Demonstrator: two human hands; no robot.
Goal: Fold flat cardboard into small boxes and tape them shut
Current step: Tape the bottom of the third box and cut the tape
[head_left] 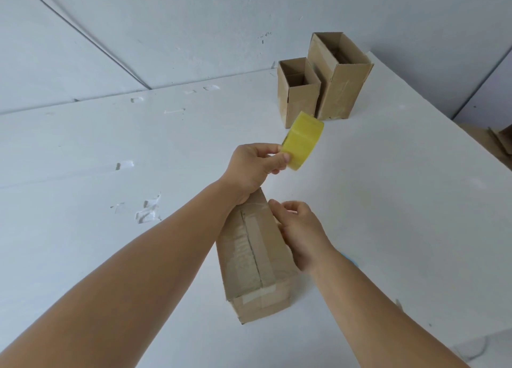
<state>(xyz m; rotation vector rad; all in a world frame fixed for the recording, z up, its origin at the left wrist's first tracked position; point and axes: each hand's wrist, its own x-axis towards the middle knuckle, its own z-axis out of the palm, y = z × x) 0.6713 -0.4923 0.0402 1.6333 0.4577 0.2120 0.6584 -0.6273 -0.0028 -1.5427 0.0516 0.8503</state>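
Observation:
A small brown cardboard box lies on the white table in front of me, its upper face closed and covered with clear tape along the seam. My left hand is raised beyond the box's far end and pinches a yellow tape roll between thumb and fingers. My right hand rests against the box's right side near its far end, fingers curled at the edge; whether it grips tape there I cannot tell.
Two open-topped cardboard boxes stand at the back right of the table, a shorter one and a taller one. The white table surface is dented and scuffed. The table's right edge drops to the floor, where some cardboard lies.

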